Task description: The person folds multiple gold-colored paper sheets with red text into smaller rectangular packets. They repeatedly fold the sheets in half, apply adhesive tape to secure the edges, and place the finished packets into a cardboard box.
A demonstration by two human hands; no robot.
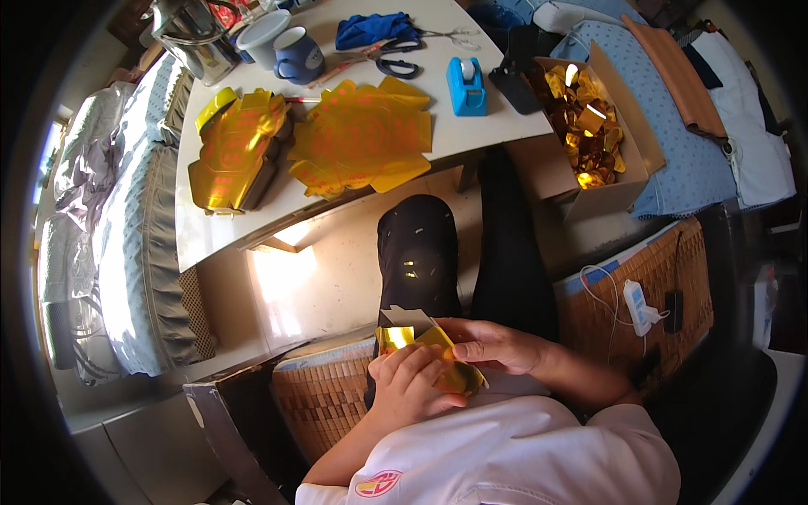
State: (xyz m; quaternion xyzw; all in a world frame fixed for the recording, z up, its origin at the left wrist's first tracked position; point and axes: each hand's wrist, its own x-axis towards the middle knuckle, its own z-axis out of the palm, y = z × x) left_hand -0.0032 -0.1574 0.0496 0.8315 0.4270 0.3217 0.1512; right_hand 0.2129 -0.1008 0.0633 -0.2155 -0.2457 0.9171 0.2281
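Over my lap I hold a partly folded piece of shiny gold card (454,376), its plain grey-white inner face turned up at the far flap. My left hand (407,382) lies across its near left side with the fingers bent over it. On the other side my right hand (502,346) grips the edge, thumb on top. Part of the card is hidden under my fingers. On the white table ahead lie a flat gold die-cut card sheet (363,136) with red print and a stack of similar gold sheets (237,154).
A blue tape dispenser (467,88) stands near the table's edge. Behind are dark-handled scissors (398,60), a blue mug (298,57) and a steel pitcher (192,38). A cardboard box (622,142) of gold foil pieces sits at right. A white power strip (637,306) rests on the woven seat mat (691,284).
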